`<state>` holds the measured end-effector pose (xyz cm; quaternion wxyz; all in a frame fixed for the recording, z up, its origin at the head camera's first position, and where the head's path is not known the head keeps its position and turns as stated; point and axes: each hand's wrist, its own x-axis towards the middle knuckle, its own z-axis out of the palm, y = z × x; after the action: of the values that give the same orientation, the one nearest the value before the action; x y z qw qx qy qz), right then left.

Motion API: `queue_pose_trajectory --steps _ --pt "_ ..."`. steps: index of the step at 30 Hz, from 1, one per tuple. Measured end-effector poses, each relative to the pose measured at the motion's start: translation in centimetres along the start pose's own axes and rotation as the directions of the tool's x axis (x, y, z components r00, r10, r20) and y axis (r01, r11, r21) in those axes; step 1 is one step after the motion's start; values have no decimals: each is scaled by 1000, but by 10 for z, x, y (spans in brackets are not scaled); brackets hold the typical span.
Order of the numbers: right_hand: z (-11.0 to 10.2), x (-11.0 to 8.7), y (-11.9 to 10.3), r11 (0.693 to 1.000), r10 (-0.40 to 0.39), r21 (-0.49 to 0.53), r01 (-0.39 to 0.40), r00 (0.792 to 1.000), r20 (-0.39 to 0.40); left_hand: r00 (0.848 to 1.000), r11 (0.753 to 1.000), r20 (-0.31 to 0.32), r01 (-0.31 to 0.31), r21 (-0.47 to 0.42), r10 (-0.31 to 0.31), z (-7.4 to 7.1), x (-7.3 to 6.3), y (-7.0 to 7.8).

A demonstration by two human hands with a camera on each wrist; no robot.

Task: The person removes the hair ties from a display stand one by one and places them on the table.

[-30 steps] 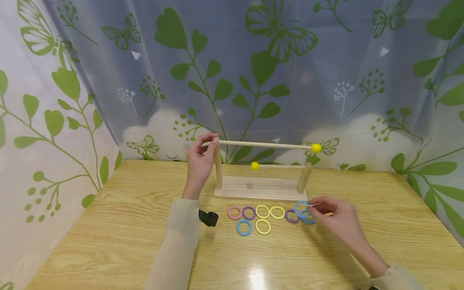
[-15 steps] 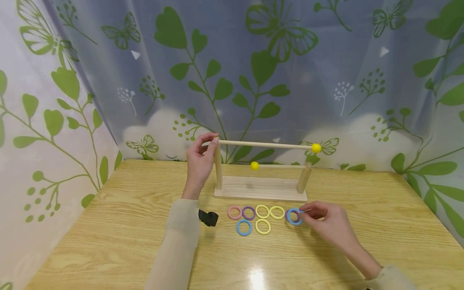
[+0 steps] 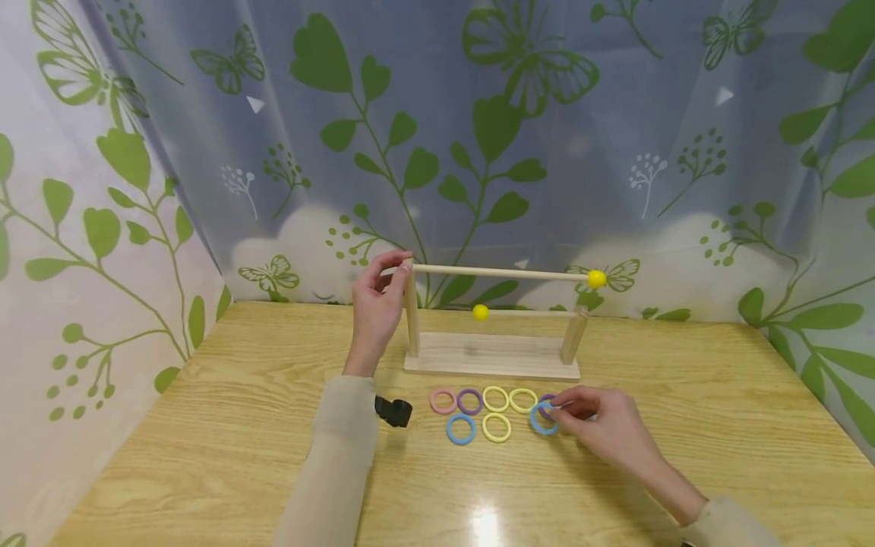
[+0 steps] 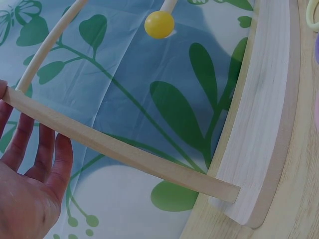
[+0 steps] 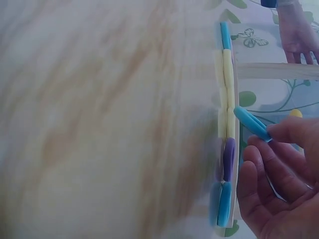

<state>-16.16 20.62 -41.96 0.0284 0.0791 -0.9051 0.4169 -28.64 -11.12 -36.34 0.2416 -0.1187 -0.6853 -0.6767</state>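
Note:
A wooden stand (image 3: 492,355) has an upright post at each end. From the left post (image 4: 124,144), an upper rod (image 3: 499,272) runs right to a yellow ball (image 3: 597,279). A lower rod (image 3: 533,314) from the right post ends in another yellow ball (image 3: 481,312). My left hand (image 3: 378,304) grips the left post's top between thumb and fingers. My right hand (image 3: 611,425) pinches a blue ring (image 5: 252,124) between thumb and index finger, above the table. In the head view this ring overlaps a purple ring (image 5: 229,160). Another blue ring (image 5: 225,204) lies flat beyond it, hidden in the head view.
In front of the stand lie a pink ring (image 3: 432,402), a purple ring (image 3: 459,403), another blue ring (image 3: 461,443) and several yellow rings (image 3: 496,441). They rest flat on the wood-grain table (image 3: 260,425). A leaf-patterned curtain (image 3: 437,114) hangs behind.
My right hand has carried the blue ring leftward and slightly nearer to me, away from the other blue ring and over the purple one. My left hand and the stand have stayed still.

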Motion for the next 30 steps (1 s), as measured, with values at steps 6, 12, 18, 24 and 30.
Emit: queue_pose_trajectory --steps 6,12,18,24,30 --pt "3 2 -1 1000 -9 -9 9 999 33 1000 1000 -7 -4 1 4 0 1 0" --pt "6 4 1 1000 -28 7 28 998 53 1000 1000 -11 -1 4 1 0 0 0" --pt "9 7 1 1000 -23 -10 24 998 65 1000 1000 -11 -2 9 2 0 1 1" --pt "10 7 0 1000 -6 -10 7 995 100 1000 1000 -10 5 7 -5 0 1 1" --pt "10 7 0 999 -11 -34 15 993 114 1000 1000 -12 6 10 -6 0 0 1"
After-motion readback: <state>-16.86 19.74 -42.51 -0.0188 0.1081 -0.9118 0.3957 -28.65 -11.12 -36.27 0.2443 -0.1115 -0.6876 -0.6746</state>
